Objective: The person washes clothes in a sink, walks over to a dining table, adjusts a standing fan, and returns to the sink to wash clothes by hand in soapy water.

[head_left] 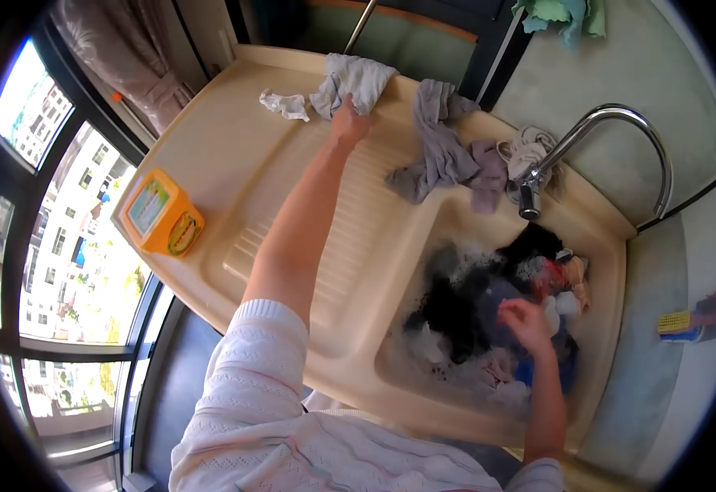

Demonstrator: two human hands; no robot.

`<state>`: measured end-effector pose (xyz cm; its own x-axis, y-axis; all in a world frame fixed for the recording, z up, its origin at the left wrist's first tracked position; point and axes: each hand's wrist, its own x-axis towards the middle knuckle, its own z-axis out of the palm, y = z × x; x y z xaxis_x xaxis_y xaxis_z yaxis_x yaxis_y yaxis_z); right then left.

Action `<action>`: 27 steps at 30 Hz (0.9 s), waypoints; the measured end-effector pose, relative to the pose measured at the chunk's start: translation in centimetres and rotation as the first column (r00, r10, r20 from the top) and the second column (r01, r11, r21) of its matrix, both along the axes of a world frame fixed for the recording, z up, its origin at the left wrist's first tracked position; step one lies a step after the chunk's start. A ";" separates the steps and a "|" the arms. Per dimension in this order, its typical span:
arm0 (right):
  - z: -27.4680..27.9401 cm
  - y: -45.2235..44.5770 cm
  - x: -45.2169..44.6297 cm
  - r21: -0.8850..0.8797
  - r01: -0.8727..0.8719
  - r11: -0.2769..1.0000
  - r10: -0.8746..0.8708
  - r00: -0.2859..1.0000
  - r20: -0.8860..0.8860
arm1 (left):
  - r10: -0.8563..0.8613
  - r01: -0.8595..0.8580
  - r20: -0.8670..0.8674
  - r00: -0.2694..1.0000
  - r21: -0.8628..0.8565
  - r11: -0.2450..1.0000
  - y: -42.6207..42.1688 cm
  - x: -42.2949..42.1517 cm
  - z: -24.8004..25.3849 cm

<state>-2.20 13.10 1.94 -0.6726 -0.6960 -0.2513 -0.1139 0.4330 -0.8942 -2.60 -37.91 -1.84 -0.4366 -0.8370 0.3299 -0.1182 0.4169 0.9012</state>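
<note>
My left arm stretches to the back of the beige laundry sink, where my left hand (350,123) is closed at the lower edge of a light grey cloth (364,78); part of the fingers is hidden. A small white cloth (286,105) lies just left of it. Over the basin (391,336), my right hand (529,322) has its fingers drawn together above the wet laundry; whatever they hold, if anything, is not clear. Black clothes (448,316), a red piece (548,279) and several pale and blue pieces soak in cloudy, sudsy water.
A chrome faucet (604,123) arches over the basin. Grey garments (440,152) and a bunched whitish cloth (530,152) rest along the back rim. An orange detergent container (161,215) stands on the left edge. A yellow-and-blue brush (676,324) is at the right wall.
</note>
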 end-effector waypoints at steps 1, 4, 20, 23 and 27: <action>0.0 -0.1 0.7 0.025 0.018 1.000 -0.018 1.000 0.010 | 0.052 -0.042 0.110 0.993 -0.094 0.995 -0.1 -0.6 -0.2; 0.5 -0.9 2.5 0.059 0.084 0.995 -0.089 0.992 0.090 | 0.176 -0.039 0.424 0.888 -0.313 0.949 -0.5 -0.9 0.5; 5.8 -22.5 7.5 -0.767 0.287 0.574 -0.082 0.952 0.294 | -0.981 0.936 -0.160 -0.106 0.317 -0.152 16.1 12.7 19.0; 3.6 -22.0 7.5 -0.779 0.166 0.605 0.043 0.970 0.240 | -0.767 0.966 -0.622 -0.157 0.066 -0.251 14.2 11.9 19.3; 11.5 -15.4 16.1 -0.767 0.164 0.620 0.322 0.838 0.440 | -0.145 0.853 -0.849 0.507 0.471 0.224 14.5 9.1 15.9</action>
<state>13.87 -2.29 13.46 -0.5472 -0.8283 0.1204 0.4407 -0.4074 -0.7999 6.47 -23.38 14.06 -0.8952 -0.4424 0.0547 0.4058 -0.7580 0.5107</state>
